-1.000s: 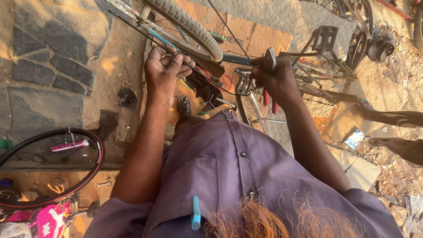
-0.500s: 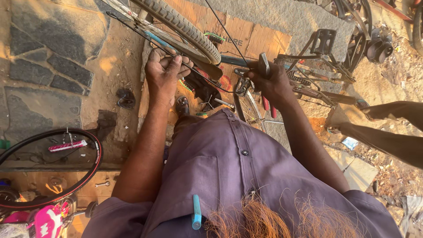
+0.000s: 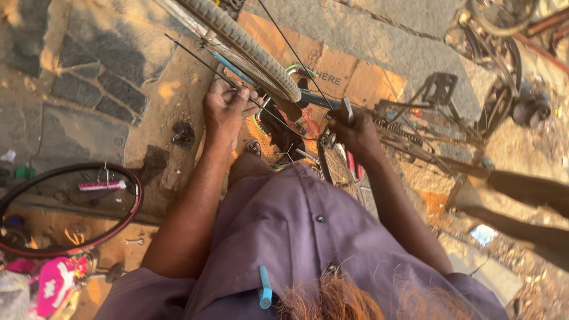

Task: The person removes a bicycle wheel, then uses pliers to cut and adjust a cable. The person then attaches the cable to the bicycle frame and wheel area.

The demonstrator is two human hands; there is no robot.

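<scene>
Left hand [image 3: 227, 109]: fingers curled shut around the rim and spokes of the bicycle wheel [image 3: 249, 44], just below the grey tyre. Right hand [image 3: 354, 131]: fist clamped on a metal tool [image 3: 347, 111], whose tip sticks up above the knuckles, close to the wheel hub area. Hands well apart, one on each side of the wheel. The wheel runs diagonally from top centre down to between the hands, above a flattened cardboard sheet [image 3: 347, 71] on the ground. Right of the right hand: chain and frame tubes, with a black pedal [image 3: 439, 88] further out. Purple shirt [image 3: 296, 237] fills the lower centre; a blue pen [image 3: 264, 287] is clipped at it. Lower left: a loose rim with red-edged tyre [image 3: 127, 219] lies on the stone paving [image 3: 89, 101]. Far right: another person's arm [image 3: 527, 189].
</scene>
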